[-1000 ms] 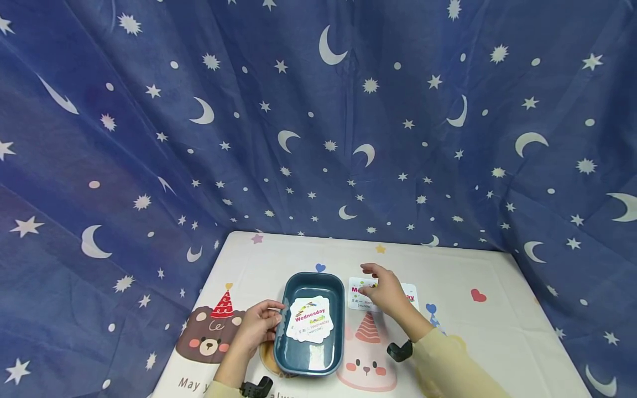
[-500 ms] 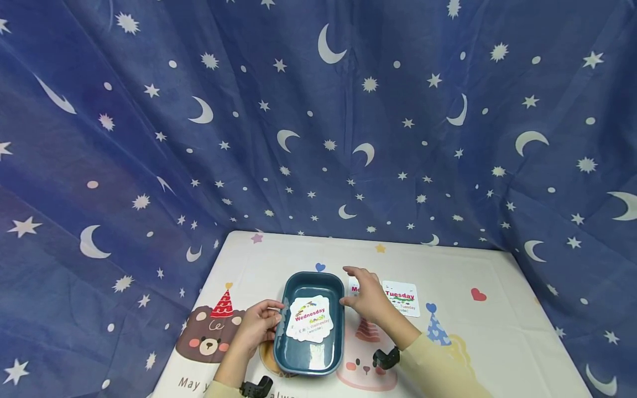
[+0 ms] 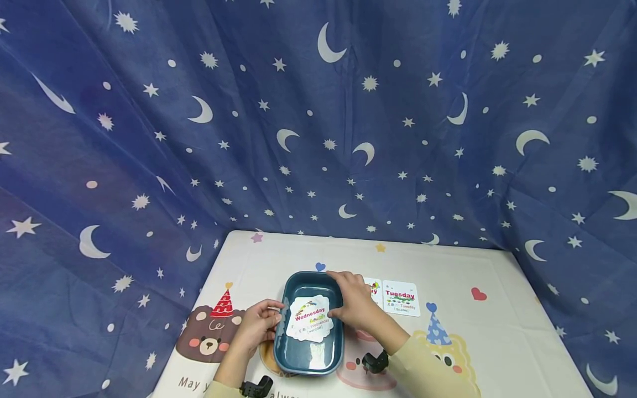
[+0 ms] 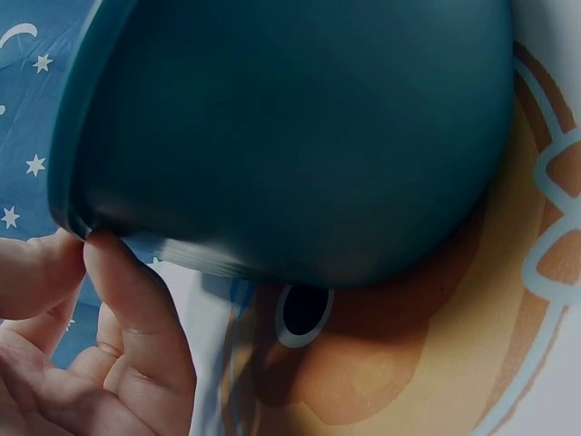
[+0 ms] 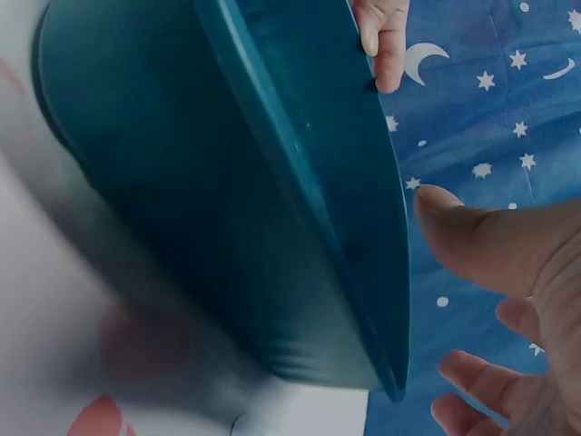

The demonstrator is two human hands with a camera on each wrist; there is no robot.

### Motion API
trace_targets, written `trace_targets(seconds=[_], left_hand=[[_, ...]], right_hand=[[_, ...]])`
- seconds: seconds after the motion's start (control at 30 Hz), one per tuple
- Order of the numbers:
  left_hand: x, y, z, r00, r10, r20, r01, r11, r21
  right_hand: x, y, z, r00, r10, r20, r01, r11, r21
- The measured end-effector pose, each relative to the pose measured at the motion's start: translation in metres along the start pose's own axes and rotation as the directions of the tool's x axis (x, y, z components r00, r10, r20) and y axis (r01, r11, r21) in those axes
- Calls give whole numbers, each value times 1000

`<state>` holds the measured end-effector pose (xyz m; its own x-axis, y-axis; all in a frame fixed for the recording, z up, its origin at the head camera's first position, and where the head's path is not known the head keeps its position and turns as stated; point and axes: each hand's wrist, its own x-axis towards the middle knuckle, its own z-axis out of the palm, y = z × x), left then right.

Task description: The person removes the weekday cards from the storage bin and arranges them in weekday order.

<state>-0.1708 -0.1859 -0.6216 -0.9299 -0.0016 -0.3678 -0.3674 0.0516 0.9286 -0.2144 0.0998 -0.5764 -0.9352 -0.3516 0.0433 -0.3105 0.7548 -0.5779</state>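
Note:
A dark teal rectangular box [image 3: 298, 360] stands on the table, holding a stack of white scalloped cards with a "Wednesday" card [image 3: 308, 326] on top. At the box's left rim, my left hand [image 3: 256, 327] pinches the edge between thumb and fingers, as the left wrist view confirms. My right hand [image 3: 354, 305] hovers over the right rim, thumb and fingers spread apart and holding nothing. Its thumb lies over the card stack's right edge in the head view. Right of the box, a "Tuesday" card [image 3: 401, 299] lies beside a "Monday" card [image 3: 375, 288], partly hidden by my right hand.
A white tablecloth [image 3: 497, 342] printed with cartoon animals, hearts and stars covers the table. Behind and around it hangs a blue curtain [image 3: 239, 160] with moons and stars. Dark wrist cameras sit on both wrists.
My right hand has moved left, away from the two cards on the table to above the box's right side, uncovering the "Tuesday" card. The left hand has kept its place.

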Motion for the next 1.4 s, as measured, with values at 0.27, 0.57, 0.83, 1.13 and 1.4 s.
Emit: trace_targets(seconds=[0.27, 0.57, 0.83, 1.13, 1.4], left_hand=[[-2, 1, 0, 1000, 9, -4, -9, 1000, 1], [-2, 1, 1, 1000, 6, -10, -6, 1000, -3], [-3, 1, 2, 1000, 11, -12, -11, 1000, 3], [-3, 1, 2, 1000, 6, -18, -6, 1000, -7], [-2, -1, 2, 1000, 8, -19, -8, 1000, -12]], right_hand=[[-2, -13, 7, 991, -97, 92, 106, 990, -94], [2, -24, 16, 982, -150, 114, 171, 962, -213], [9, -35, 25, 978, -133, 159, 170, 955, -243], [15, -43, 35, 978, -85, 193, 133, 959, -252], [19, -40, 48, 975, -41, 217, 107, 948, -299]])
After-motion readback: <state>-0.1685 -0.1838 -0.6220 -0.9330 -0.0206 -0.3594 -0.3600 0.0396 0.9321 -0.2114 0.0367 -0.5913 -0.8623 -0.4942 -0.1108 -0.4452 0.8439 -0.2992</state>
